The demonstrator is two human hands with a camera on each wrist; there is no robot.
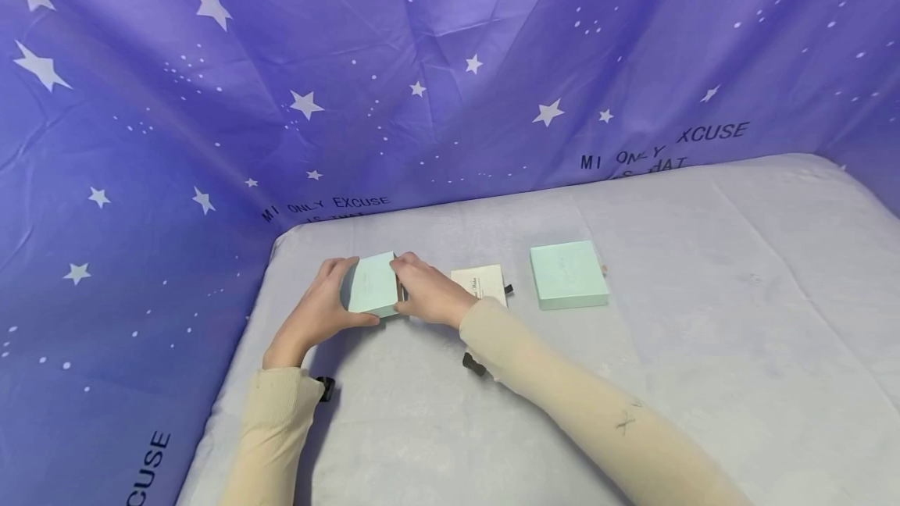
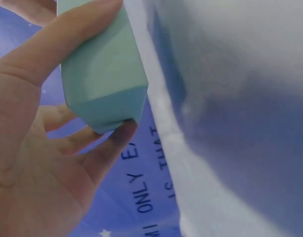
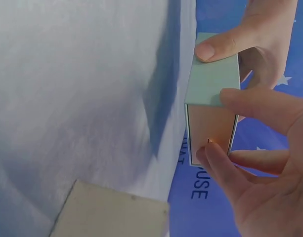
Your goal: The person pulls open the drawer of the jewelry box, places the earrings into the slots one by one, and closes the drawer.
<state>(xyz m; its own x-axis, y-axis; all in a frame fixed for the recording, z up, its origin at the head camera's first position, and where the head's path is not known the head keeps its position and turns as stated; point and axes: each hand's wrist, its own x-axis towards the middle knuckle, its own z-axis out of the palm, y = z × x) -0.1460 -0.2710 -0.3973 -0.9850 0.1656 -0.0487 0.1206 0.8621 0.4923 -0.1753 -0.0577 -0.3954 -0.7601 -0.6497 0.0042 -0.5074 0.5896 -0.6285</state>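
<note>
A small mint-green box (image 1: 374, 285) is held between both hands, over the left part of the pale-covered surface. My left hand (image 1: 319, 315) grips its left end, thumb along one side and fingers on the opposite side, as the left wrist view shows around the box (image 2: 107, 74). At the other end, my right hand (image 1: 432, 291) has its thumb on the box's edge. Its fingertips touch the tan end face (image 3: 211, 126), framed by the green sleeve, at a small orange-brown tab (image 3: 209, 141).
Behind the right wrist lies a cream pouch-like square (image 1: 478, 281) with dark print and a black tab (image 1: 509, 289). Farther right sits a second mint-green box (image 1: 569, 276) with a small tan tab on its right side. A purple star-patterned curtain (image 1: 436, 37) borders the back and left.
</note>
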